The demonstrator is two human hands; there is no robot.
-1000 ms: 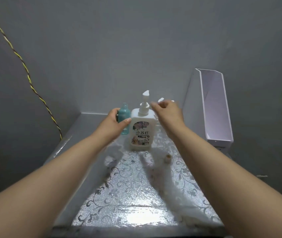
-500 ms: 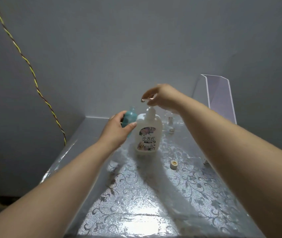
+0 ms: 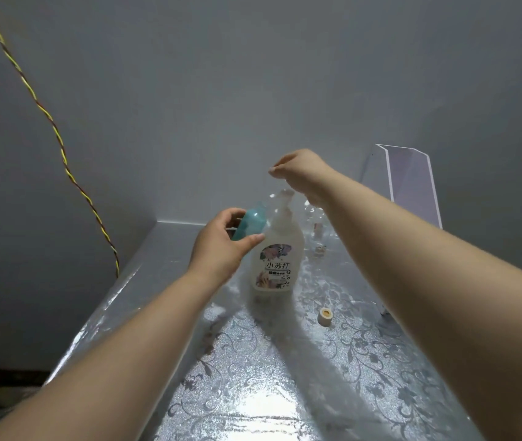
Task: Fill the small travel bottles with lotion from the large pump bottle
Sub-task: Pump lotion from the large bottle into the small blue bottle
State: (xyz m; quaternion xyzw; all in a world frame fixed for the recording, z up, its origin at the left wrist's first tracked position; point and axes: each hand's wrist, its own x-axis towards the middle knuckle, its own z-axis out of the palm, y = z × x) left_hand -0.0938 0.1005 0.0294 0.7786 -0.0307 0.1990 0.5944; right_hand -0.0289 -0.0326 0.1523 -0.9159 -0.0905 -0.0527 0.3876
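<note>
Smooth teal travel bottle [image 3: 251,222] is gripped, tilted, by left hand [image 3: 221,246] beside the rounded white pump bottle [image 3: 277,253] on glittery floral tabletop [image 3: 253,393]. Right hand [image 3: 301,173] is held above the pump; its grip is blurred and cannot be told.

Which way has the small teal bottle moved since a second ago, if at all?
Yes. The left hand has raised the teal bottle up alongside the standing pump bottle and tilted it toward that bottle's neck.

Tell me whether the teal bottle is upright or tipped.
Tipped: gripped by the left hand, the teal bottle slants toward the pump bottle.
</note>
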